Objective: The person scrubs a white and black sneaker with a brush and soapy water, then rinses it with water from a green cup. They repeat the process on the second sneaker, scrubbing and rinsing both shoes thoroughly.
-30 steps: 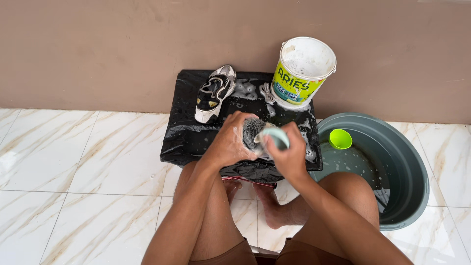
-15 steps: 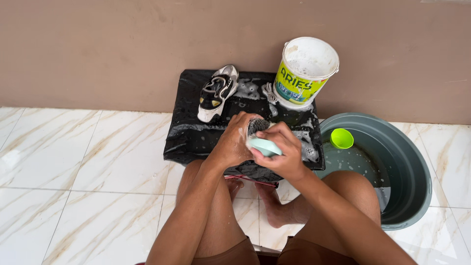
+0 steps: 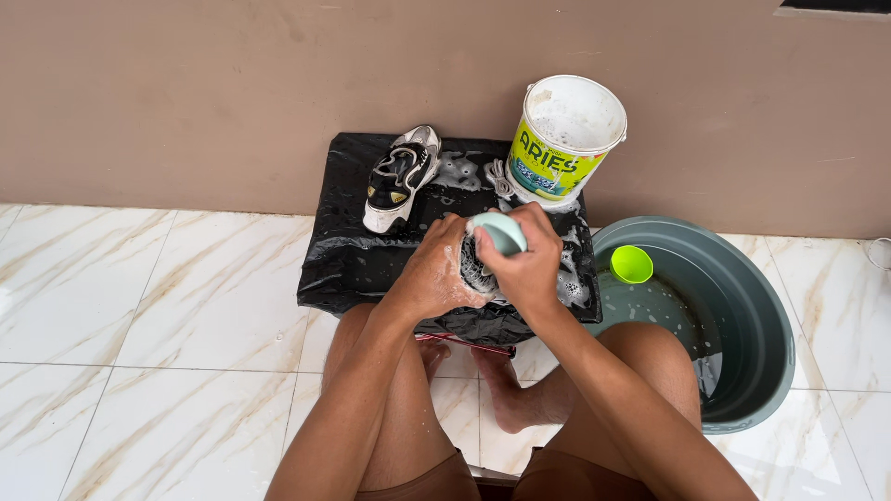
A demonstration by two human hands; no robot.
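Note:
My left hand (image 3: 436,269) grips a soapy shoe (image 3: 475,271) on a black plastic-covered stand (image 3: 343,250). Most of that shoe is hidden between my hands. My right hand (image 3: 529,264) is closed around a pale green scrub brush (image 3: 498,232) pressed on top of the shoe. A second black-and-white sports shoe (image 3: 399,176) lies at the stand's far left, apart from both hands. White laces (image 3: 499,176) lie in suds near it.
A white bucket (image 3: 566,139) with a yellow label stands at the stand's far right against the brown wall. A grey basin (image 3: 733,315) of water holding a small green scoop (image 3: 631,264) sits on the marble floor to my right. My knees and bare feet are below the stand.
My right hand has slid the brush across the shoe, away and back toward the top. The left hand has kept its hold on the shoe.

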